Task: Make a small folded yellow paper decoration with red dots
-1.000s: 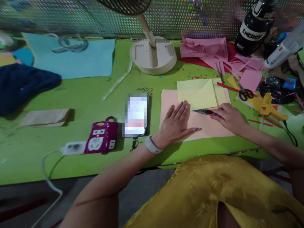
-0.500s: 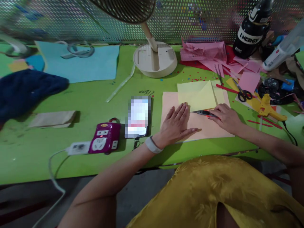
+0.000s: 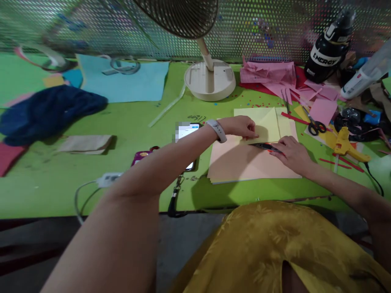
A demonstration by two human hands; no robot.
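My left hand (image 3: 242, 127) is bent over the left part of a pale yellow paper (image 3: 265, 127), its fingers curled down near the lower edge. What its fingertips hold, if anything, is hidden. The yellow paper has a raised fold at its upper right and lies on a stack of peach paper (image 3: 241, 165). My right hand (image 3: 291, 152) is closed round a slim black-and-orange pointed tool (image 3: 262, 145). Its dark tip points left along the yellow paper's lower edge; the grip is mostly covered, so I cannot tell whether it is a cutter or scissors.
My left forearm crosses a phone (image 3: 190, 162) and a purple power socket (image 3: 140, 156). Scissors (image 3: 316, 127), a yellow glue gun (image 3: 348, 146) and pink scraps (image 3: 324, 112) lie right. A fan base (image 3: 210, 91) and black bottle (image 3: 326, 57) stand behind.
My left hand has lifted off the peach paper, moved up and right to the yellow paper, and curled its fingers. My right hand keeps the pointed tool in nearly the same place.
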